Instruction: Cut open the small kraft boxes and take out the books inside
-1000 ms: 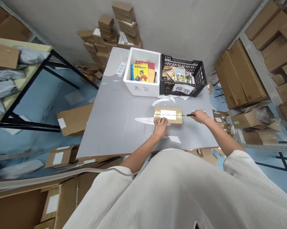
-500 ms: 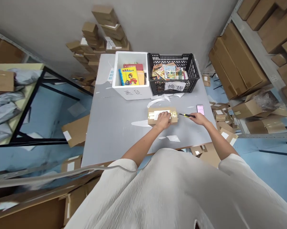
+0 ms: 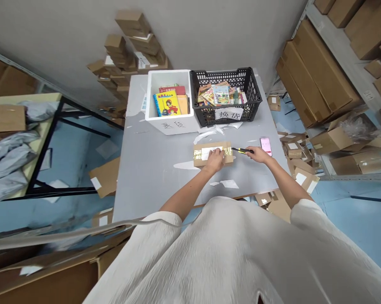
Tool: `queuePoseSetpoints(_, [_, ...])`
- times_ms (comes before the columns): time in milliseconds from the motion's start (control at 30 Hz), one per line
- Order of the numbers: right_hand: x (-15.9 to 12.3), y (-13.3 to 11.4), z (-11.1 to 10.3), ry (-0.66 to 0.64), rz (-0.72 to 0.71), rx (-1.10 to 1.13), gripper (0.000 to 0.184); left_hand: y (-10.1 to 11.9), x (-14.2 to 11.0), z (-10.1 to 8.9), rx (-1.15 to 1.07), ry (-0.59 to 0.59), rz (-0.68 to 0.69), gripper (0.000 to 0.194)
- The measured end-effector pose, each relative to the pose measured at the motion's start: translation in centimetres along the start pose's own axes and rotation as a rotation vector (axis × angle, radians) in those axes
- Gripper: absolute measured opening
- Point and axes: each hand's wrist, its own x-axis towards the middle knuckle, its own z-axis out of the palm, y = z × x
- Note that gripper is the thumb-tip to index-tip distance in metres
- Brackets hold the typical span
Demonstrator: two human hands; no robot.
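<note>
A small brown cardboard box (image 3: 198,155) lies flat on the grey table, with shiny tape along it and a white label (image 3: 206,152) on top. Over its top and near edge rests my left hand (image 3: 215,160), fingers bent against the label and holding the box in place. My right hand (image 3: 258,154) is closed around a black and yellow utility knife (image 3: 241,150). The knife's tip points left and is at the box's right end; whether it touches cannot be made out. A phone (image 3: 266,146) with a lit screen lies just right of that hand.
Behind the box stand a white foam bin (image 3: 168,126) and a black plastic crate (image 3: 253,110), both with books inside. Paper scraps (image 3: 229,184) lie on the table (image 3: 146,169). Cardboard boxes (image 3: 320,76) fill the right side; a rack (image 3: 47,139) with grey parcels stands left.
The knife in my right hand has moved left, bringing its tip to the box's right end. My left hand stays on the box. The camera view has shifted slightly.
</note>
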Motion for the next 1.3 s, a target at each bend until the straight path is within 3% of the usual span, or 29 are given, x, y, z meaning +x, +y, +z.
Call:
queuePoseSetpoints(200, [3.2,-0.7,-0.5,-0.102,-0.048,-0.189,0.034,-0.1,-0.6,0.6,-0.012,0.023,-0.01,0.071])
queuePoseSetpoints(333, [4.0,-1.2,-0.2,-0.111,-0.009,-0.148,0.034,-0.1,-0.7,0.7,-0.009,0.031,-0.021,0.072])
queuePoseSetpoints(633, [-0.2,0.8,1.3,-0.314,0.107,0.238,0.042,-0.4,-0.7,0.6,-0.031,0.043,-0.009,0.069])
queuePoseSetpoints(800, [-1.7,2.1,2.2,-0.145,0.187,0.361,0.041,-0.5,-0.7,-0.3,-0.084,0.094,0.002,0.084])
queuePoseSetpoints(933, [-2.2,1.9,2.3,-0.008,0.197,0.35,0.041,-0.5,0.1,-1.4,-0.105,0.168,-0.046,0.065])
queuePoseSetpoints(1167, [-2.5,-0.6,2.4,0.074,-0.058,-0.136,0.047,-0.3,2.0,-1.8,-0.089,0.146,-0.126,0.085])
queuePoseSetpoints(1300, [-2.0,-1.4,2.8,0.066,-0.089,-0.316,0.051,-0.4,2.1,-1.5,-0.082,0.136,-0.102,0.087])
